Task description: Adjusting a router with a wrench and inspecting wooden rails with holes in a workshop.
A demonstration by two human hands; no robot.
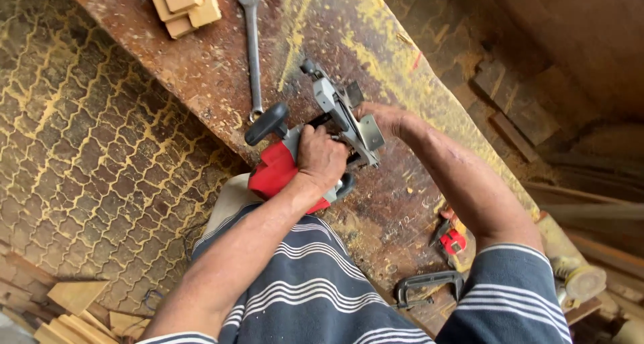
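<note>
Both hands grip a red electric planer [295, 163] on the workbench [201, 69]: left hand [320, 157] clenched on its body, right hand [379, 119] clasping its grey base.

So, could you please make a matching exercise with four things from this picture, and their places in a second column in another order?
Things:
1. spanner
2. wooden blocks
3. C-clamp
4. red power tool

Places:
A. at the workbench's near end, by the striped sleeve
B. under the left hand, with the right hand at its metal base
C. lying flat mid-bench, beyond the tool
D. stacked at the bench's far end

Pairs: 1-C, 2-D, 3-A, 4-B
</note>
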